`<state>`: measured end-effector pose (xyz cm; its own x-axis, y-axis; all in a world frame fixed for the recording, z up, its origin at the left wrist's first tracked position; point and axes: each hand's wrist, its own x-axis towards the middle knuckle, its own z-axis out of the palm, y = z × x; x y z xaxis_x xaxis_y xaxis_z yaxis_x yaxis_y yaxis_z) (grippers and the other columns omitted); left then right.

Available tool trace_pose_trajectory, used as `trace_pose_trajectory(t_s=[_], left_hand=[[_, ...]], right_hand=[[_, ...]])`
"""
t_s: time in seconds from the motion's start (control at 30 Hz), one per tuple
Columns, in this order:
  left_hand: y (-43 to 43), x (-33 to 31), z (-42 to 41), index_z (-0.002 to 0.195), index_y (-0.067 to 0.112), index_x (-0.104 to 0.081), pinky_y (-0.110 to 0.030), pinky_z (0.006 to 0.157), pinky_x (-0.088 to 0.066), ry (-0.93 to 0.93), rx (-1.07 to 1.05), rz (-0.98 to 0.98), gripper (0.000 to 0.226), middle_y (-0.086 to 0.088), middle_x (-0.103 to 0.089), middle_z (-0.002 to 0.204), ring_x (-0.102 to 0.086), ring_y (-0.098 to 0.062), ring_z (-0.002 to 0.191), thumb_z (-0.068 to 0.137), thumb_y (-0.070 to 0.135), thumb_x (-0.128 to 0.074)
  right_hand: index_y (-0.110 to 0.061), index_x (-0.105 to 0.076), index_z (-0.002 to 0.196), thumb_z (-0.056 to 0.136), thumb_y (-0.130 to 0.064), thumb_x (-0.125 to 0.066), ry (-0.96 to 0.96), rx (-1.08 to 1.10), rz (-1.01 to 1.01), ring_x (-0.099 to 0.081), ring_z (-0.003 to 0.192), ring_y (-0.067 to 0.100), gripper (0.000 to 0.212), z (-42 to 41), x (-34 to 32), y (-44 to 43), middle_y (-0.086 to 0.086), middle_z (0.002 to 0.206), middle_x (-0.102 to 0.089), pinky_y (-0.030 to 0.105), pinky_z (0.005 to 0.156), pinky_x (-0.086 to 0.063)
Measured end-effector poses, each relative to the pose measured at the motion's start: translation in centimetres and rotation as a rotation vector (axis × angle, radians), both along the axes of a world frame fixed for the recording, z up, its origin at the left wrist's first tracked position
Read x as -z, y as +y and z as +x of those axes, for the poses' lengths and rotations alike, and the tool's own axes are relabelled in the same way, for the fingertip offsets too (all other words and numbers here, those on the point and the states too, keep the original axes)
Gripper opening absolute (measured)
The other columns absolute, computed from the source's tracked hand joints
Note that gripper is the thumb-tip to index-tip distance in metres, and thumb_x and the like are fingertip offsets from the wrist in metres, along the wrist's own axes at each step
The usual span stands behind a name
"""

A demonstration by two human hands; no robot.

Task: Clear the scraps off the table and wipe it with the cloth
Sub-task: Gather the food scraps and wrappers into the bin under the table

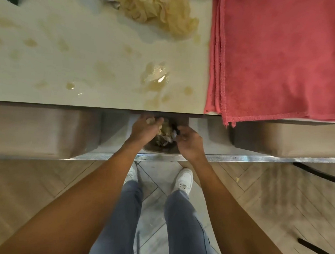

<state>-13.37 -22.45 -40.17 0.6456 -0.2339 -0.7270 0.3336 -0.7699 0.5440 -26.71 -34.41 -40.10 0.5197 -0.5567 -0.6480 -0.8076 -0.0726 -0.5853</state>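
Table (pixel 70 30) edge overhangs bin (pixel 161 151), centre frame; spills (pixel 156 74) on top. Cloth (pixel 280 59) upper right, scrap pile (pixel 157 7) top centre, well above both hands. Left hand (pixel 145 129) grips scraps (pixel 150 121) over bin; right hand (pixel 189 142) curled, hold unclear.

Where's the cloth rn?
Head view, upper right: the red cloth lies folded at the right end of the table, one corner hanging over the near edge, right of the crumpled scraps.
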Motion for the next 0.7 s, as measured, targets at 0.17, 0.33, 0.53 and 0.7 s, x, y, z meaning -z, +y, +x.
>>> trace_pose_trajectory(t_s=[0.17, 0.33, 0.53, 0.7], left_hand=[[-0.9, 1.0, -1.5, 0.149, 0.019, -0.055, -0.034, 0.099, -0.042, 0.074, 0.281, 0.106, 0.057, -0.013, -0.058, 0.146, -0.055, -0.036, 0.132, 0.107, 0.056, -0.045], [0.2, -0.6, -2.4, 0.136, 0.018, -0.065, -0.038, 0.107, -0.045, 0.061, 0.280, 0.119, 0.040, -0.012, -0.062, 0.143, -0.056, -0.035, 0.129, 0.109, 0.041, -0.046], [2.7, -7.7, -3.6, 0.133, 0.018, -0.068, -0.038, 0.110, -0.048, 0.056, 0.214, 0.080, 0.031, -0.008, -0.065, 0.139, -0.060, -0.030, 0.127, 0.105, 0.024, -0.056], [5.1, -12.7, -4.9, 0.096, 0.039, -0.071, -0.043, 0.103, -0.056, 0.040, 0.093, -0.044, 0.023, -0.001, -0.075, 0.117, -0.070, -0.026, 0.112, 0.087, 0.019, -0.062]], right_hand=[[-0.015, -0.073, 0.119, 0.094, -0.008, -0.067, -0.059, 0.037, -0.013, -0.069, 0.100, 0.017, 0.027, -1.0, -0.8, 0.0, 0.000, 0.111, -0.073, 0.026, 0.096, -0.053], [-0.017, -0.075, 0.111, 0.090, -0.001, -0.060, -0.082, 0.092, 0.002, -0.069, 0.100, 0.017, 0.030, -1.2, -2.0, 0.7, -0.006, 0.100, -0.072, 0.023, 0.093, -0.053], [-0.020, -0.076, 0.118, 0.092, -0.006, -0.060, -0.051, 0.004, 0.012, -0.069, 0.110, 0.019, 0.034, -1.9, -7.1, 2.2, 0.000, 0.116, -0.076, 0.021, 0.098, -0.051], [-0.019, -0.075, 0.115, 0.093, -0.007, -0.060, -0.135, -0.065, -0.011, -0.070, 0.104, 0.017, 0.029, -2.5, -14.5, 3.0, 0.001, 0.112, -0.077, 0.025, 0.096, -0.053]])
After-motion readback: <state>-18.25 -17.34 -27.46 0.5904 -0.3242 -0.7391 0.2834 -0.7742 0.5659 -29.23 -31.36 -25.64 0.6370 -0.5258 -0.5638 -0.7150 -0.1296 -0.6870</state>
